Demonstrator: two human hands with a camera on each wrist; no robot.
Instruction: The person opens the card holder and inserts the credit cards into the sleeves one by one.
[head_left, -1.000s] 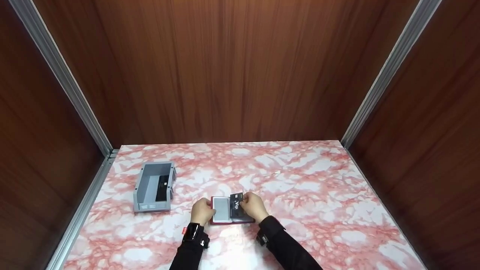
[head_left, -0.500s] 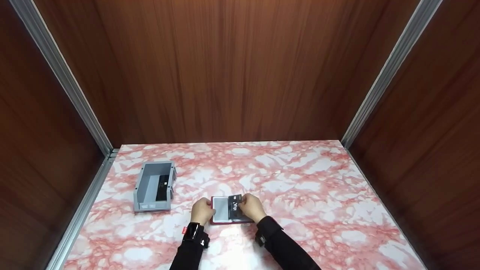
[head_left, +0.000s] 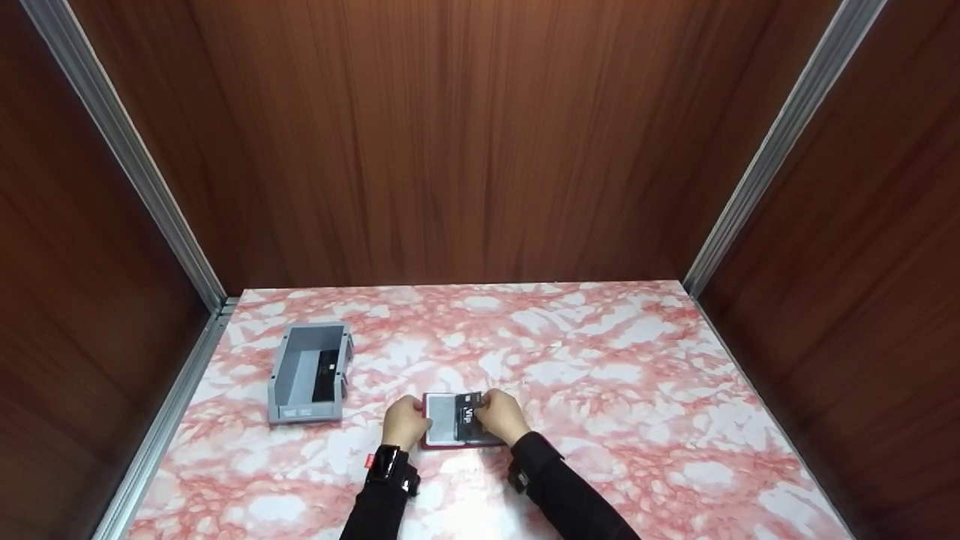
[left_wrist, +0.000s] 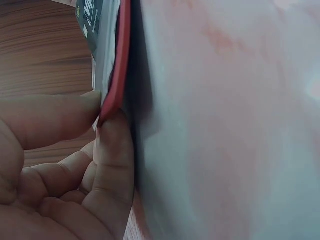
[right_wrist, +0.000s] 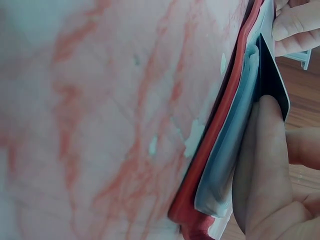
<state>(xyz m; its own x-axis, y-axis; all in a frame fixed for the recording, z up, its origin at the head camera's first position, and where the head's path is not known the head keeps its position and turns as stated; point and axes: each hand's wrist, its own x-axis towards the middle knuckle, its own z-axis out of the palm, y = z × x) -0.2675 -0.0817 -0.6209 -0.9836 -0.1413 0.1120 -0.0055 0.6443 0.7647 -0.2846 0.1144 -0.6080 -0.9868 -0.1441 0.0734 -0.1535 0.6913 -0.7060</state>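
Note:
An open red card holder (head_left: 441,417) with clear plastic sleeves lies before me on the table. My left hand (head_left: 405,424) pinches its left edge; in the left wrist view the thumb is on the sleeve side and a finger behind the red cover (left_wrist: 118,80). Between the thumb and fingers of my right hand (head_left: 505,417) is a black card (head_left: 466,422) marked "VIP". This card stands over the holder's middle fold. From the right wrist view, the card (right_wrist: 272,82) tilts up off the stacked sleeves (right_wrist: 225,155), with fingertips behind it.
A grey plastic bin (head_left: 306,413) stands at the left of the table, with a black card (head_left: 325,375) inside. Red-and-white marbled table surface (head_left: 600,360) surrounds the holder. Brown wood panels (head_left: 465,150) enclose the back and sides.
My right hand has shifted slightly left with the VIP card, whose top edge has come a little lower and straighter. My left hand stays on the holder's edge.

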